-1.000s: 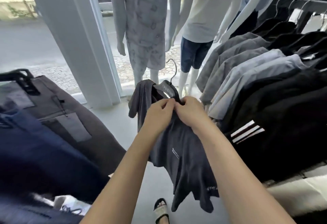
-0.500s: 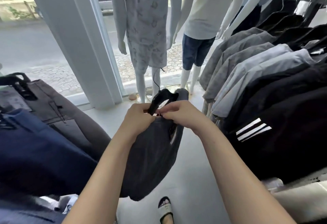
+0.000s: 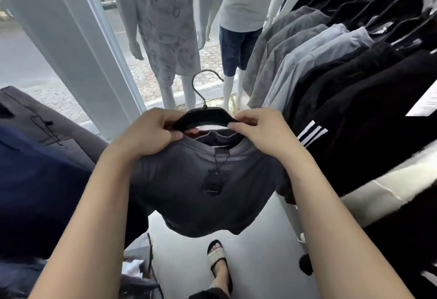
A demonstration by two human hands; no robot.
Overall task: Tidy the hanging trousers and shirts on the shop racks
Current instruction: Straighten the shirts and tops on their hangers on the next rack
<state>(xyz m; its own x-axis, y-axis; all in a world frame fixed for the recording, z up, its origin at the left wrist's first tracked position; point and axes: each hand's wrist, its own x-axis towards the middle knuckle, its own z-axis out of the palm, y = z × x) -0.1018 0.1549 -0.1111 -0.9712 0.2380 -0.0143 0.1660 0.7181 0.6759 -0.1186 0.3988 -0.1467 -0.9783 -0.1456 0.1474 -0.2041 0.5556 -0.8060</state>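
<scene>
A dark grey T-shirt (image 3: 189,194) hangs on a black hanger (image 3: 206,116) held out in front of me, facing me, with a black tag (image 3: 214,181) dangling from its collar. My left hand (image 3: 151,133) grips the hanger's left shoulder and the shirt there. My right hand (image 3: 262,131) pinches the hanger's right shoulder at the collar. The metal hook (image 3: 203,81) points up, free of any rail.
A rack of grey, pale blue and black shirts (image 3: 331,67) hangs at the right. Grey and navy trousers (image 3: 42,157) hang at the left. Mannequins (image 3: 165,27) stand at the window ahead. My sandalled foot (image 3: 216,258) is on the pale floor below.
The shirt was bunched up and turned sideways between my hands; now it hangs flat and square on the hanger, my hands spread apart to its two shoulders.
</scene>
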